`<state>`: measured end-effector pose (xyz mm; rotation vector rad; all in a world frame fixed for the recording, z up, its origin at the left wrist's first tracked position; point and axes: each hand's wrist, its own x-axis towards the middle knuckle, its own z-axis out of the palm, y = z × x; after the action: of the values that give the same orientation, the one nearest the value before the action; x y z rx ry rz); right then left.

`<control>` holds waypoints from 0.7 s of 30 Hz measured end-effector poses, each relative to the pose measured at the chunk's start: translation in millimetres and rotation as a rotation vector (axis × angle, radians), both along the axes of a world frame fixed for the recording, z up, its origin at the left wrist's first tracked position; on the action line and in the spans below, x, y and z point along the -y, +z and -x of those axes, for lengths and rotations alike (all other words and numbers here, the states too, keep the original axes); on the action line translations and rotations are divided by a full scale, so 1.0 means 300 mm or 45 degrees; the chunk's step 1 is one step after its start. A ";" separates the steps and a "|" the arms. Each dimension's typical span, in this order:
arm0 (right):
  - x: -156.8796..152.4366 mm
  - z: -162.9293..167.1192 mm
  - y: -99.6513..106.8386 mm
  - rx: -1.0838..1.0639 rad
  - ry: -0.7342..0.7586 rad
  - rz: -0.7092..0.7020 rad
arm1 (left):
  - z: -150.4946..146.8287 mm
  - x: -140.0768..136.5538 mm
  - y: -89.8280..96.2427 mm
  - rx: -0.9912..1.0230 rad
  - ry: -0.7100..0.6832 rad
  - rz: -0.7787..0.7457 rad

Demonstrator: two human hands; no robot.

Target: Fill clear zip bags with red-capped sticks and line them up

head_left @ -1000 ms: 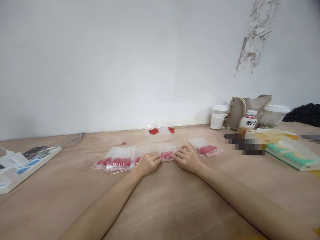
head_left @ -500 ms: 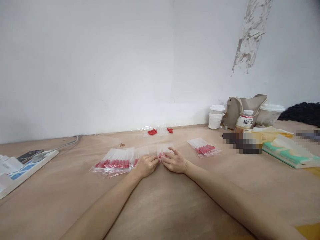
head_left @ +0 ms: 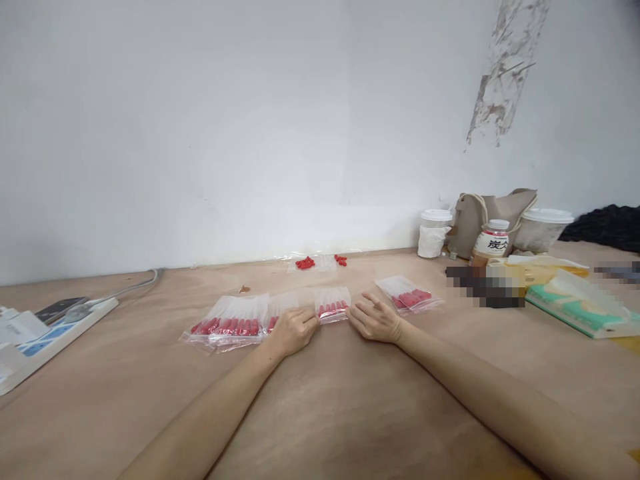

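Note:
A small clear plastic zip bag (head_left: pixel 333 299) with several red pieces in a row lies between my hands. My left hand (head_left: pixel 297 331) has its fingers closed on the bag's near left corner. At the near right corner, my right hand (head_left: pixel 374 320) pinches the bag's edge between thumb and finger; its other fingers are loosely raised. Left of my hands, similar filled bags (head_left: pixel 227 323) overlap in a row, the nearest one partly hidden by my left hand. To the right lie more filled bags (head_left: pixel 410 299).
Loose red pieces (head_left: pixel 305 263) rest on clear plastic by the wall. A power strip (head_left: pixel 60 340) is at left. At right stand a lidded cup (head_left: pixel 434 235), a bottle (head_left: pixel 491 241), a grey bag (head_left: pixel 467 223), another lidded container (head_left: pixel 543 232) and a green tissue pack (head_left: pixel 575 310).
My right hand has moved right along the bag's near edge, uncovering the red pieces inside. My left hand has stayed at the left corner.

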<state>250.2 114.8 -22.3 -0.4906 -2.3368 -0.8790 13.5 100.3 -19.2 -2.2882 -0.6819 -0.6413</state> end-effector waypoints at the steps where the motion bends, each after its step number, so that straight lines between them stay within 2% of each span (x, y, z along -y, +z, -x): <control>1: 0.003 -0.010 0.001 -0.009 -0.010 0.011 | -0.002 0.001 0.001 0.000 -0.005 0.001; 6: 0.000 -0.032 0.002 -0.095 -0.001 0.156 | 0.004 -0.002 0.000 -0.001 0.000 0.036; 8: -0.006 -0.036 0.000 -0.079 0.013 0.154 | 0.014 0.004 0.006 -0.021 0.004 0.083; 11: -0.004 -0.043 0.002 -0.015 -0.016 0.169 | 0.025 0.034 0.029 -0.004 -0.016 0.259; 13: 0.010 -0.043 0.008 -0.034 -0.066 0.252 | 0.021 0.059 0.047 0.094 -0.003 0.391; 17: 0.044 -0.019 0.017 -0.131 -0.075 0.470 | -0.013 0.075 0.051 0.463 0.196 0.512; 21: 0.052 0.025 -0.004 -0.216 -0.039 0.632 | -0.044 0.035 0.008 0.687 0.478 0.572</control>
<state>242.5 99.3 -23.6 -0.7699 -2.3833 -0.2449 26.5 89.7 -16.8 -2.2795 -1.6077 -1.0078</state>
